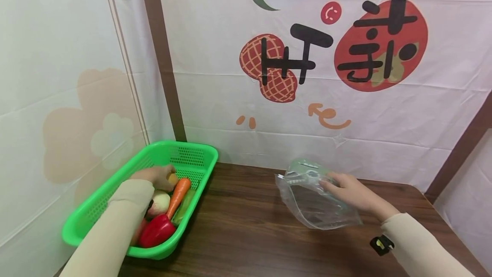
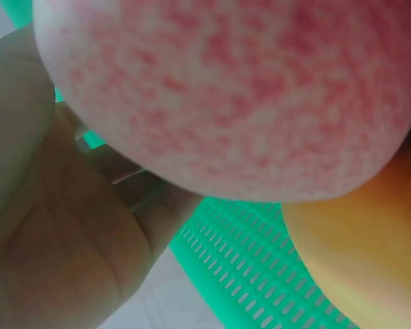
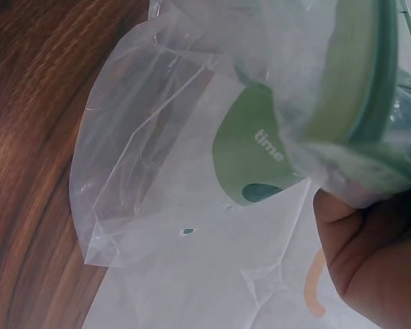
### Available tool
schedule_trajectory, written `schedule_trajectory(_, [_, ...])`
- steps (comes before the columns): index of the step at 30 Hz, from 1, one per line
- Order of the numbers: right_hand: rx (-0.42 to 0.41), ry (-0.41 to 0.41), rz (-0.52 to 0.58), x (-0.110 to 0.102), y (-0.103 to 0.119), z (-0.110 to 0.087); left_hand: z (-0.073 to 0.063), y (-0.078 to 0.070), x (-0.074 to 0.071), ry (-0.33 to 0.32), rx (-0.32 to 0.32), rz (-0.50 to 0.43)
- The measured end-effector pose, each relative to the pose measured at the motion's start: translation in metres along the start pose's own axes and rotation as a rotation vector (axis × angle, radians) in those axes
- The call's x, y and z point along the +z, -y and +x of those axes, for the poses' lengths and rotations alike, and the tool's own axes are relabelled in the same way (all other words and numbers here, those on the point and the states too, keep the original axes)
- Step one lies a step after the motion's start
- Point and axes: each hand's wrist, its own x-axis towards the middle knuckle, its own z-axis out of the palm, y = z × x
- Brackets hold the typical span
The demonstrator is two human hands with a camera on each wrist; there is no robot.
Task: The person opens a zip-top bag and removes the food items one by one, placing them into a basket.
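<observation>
My left hand (image 1: 155,176) reaches into the green basket (image 1: 209,151), its fingers curled at a small round tan-yellow item (image 1: 172,178). A pink-speckled peach (image 2: 246,103) lies under the wrist, hiding most of the fingertips in the left wrist view. Beside it there shows a smooth yellow-orange fruit (image 2: 363,253). A carrot (image 1: 179,195) and a red bell pepper (image 1: 157,231) lie nearer the front. Over the table, my right hand (image 1: 351,191) pinches a clear zip bag (image 1: 311,204) near its top edge. The bag's mouth gapes, and a green printed label (image 3: 253,147) shows on it.
A long pale green vegetable (image 1: 185,204) lies along the basket's right wall. The basket stands at the left of the dark wooden table (image 1: 238,225). A printed cloth (image 1: 215,76) hangs close behind the table and along the left side.
</observation>
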Motion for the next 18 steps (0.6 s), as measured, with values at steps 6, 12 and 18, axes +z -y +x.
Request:
schedule_trajectory(6, [0.047, 0.016, -0.005, -0.006, -0.007, -0.008, -0.002, 0.000, -0.003, 0.042, -0.025, -0.039])
schedule_trajectory(12, [0.064, 0.017, -0.004, -0.008, -0.012, -0.013, -0.004, -0.002, -0.007, 0.065, 0.035, -0.081])
schedule_trajectory(18, [0.070, 0.012, -0.014, -0.012, -0.017, -0.018, -0.015, -0.023, -0.013, -0.006, 0.194, -0.050])
